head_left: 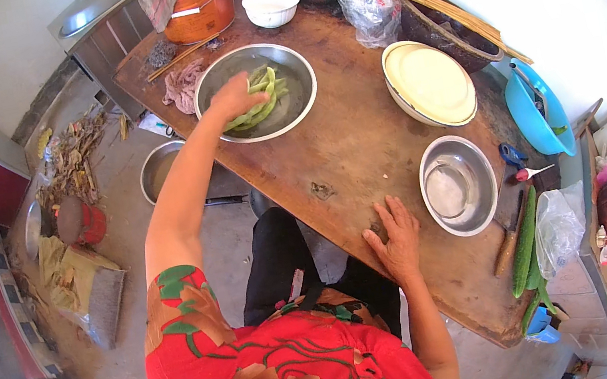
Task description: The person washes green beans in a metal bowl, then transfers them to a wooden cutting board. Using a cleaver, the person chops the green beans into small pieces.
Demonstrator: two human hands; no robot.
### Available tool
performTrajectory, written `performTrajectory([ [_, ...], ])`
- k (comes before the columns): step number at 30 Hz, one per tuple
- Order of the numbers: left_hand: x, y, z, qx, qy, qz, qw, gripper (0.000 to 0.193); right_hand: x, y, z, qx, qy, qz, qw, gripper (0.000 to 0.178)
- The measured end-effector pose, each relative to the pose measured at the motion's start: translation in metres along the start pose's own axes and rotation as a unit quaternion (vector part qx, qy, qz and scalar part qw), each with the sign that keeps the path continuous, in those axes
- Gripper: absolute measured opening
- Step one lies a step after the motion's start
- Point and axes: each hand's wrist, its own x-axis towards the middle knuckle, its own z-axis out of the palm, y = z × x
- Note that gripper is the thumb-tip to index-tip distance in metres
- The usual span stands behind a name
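A wide metal basin (206,77) on the wooden table's far left side holds flat green bean pods (262,103) in what looks like water. My left hand (238,97) reaches over its rim, fingers closed round some of the pods; the fingertips are partly hidden. Resting on the table near its front edge, my right hand (396,238) is open, fingers spread, with nothing in it. To its right stands a smaller steel bowl (459,186), with no food visible inside.
Behind that bowl stands a covered pale yellow basin (429,84). A cucumber (524,244), a knife with a wooden handle (504,251) and blue scissors (511,154) lie at right, near a blue basin (537,112). An orange bucket (202,8) and white bowl (271,7) stand at the back.
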Motion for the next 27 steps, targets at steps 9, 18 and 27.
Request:
performTrajectory([
  [9,-0.003,0.019,0.022,0.064,-0.008,-0.031,0.997,0.108,0.001,-0.001,-0.002,-0.01,-0.001,0.002,1.0,0.056],
  [18,0.012,-0.027,-0.013,-0.266,-0.003,-0.002,0.964,0.073,0.001,-0.001,-0.001,-0.003,0.001,-0.002,1.0,0.056],
  [27,-0.003,-0.004,0.021,0.041,-0.035,0.042,0.998,0.093,0.0,0.0,-0.003,-0.007,-0.008,0.004,1.0,0.057],
])
